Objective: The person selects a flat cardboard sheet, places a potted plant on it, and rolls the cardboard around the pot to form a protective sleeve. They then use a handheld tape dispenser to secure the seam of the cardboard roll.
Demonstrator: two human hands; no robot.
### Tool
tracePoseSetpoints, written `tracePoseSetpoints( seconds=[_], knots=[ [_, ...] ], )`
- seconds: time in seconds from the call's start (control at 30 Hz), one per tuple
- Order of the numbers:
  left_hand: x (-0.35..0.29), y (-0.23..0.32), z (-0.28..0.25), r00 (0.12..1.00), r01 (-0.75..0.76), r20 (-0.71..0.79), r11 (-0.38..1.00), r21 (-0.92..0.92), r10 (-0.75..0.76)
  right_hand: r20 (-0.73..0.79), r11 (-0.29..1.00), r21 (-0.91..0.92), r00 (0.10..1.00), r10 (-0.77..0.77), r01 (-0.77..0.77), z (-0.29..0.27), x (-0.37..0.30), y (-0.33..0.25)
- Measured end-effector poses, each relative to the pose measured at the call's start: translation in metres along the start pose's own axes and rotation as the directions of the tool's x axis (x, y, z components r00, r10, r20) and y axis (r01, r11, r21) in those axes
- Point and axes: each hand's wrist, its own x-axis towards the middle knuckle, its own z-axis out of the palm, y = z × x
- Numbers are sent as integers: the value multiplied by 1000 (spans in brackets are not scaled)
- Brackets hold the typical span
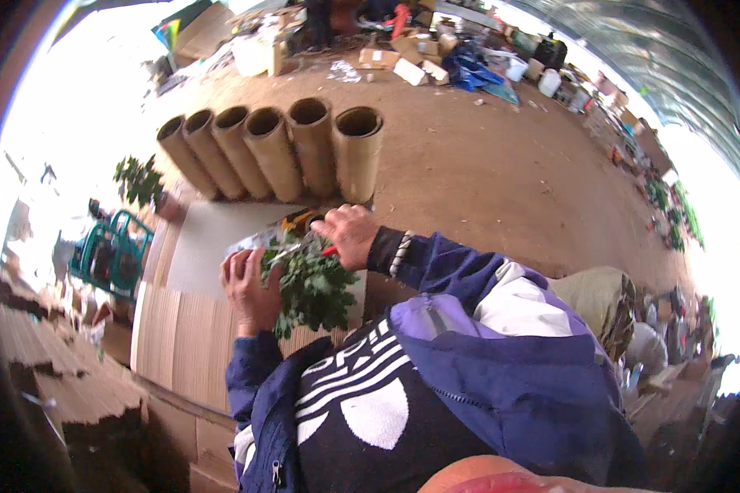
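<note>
A bunch of green lobed leaves (314,287) is in front of me over the table. My left hand (251,287) is at its left side, with the fingers curled at the leaves; the stems in its grip are mostly hidden. My right hand (349,234) is closed around red-handled shears (330,251), whose pale metal blades reach left over the top of the leaves toward my left hand. A yellow and black object (298,220) lies just beyond the shears, partly hidden by the right hand. Clear plastic (253,241) shows beside the left fingers.
Several tall brown tubes (273,156) stand in a row at the table's far edge. The table has a striped wooden top (185,337) and a grey sheet (201,246). A potted plant (140,181) and a green-framed machine (111,255) are at left. Boxes (378,57) lie far back.
</note>
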Motion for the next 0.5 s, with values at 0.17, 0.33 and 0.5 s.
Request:
tracePoseSetpoints(
  seconds=[0.17, 0.33, 0.5],
  knots=[
    [36, -25, -2, 927, -184, 327, 982, -30, 184, 13, 999, -28, 1000, 19, -19, -8, -1, -9],
    [50, -31, 10, 824, -144, 542, 986, -84, 167, 98, 998, 1, 993, 60, -60, -16, -3, -12],
    [55, -36, 16, 833, -125, 525, 984, -126, 173, 103, 997, -31, 992, 71, -68, -18, -1, -12]
  ],
)
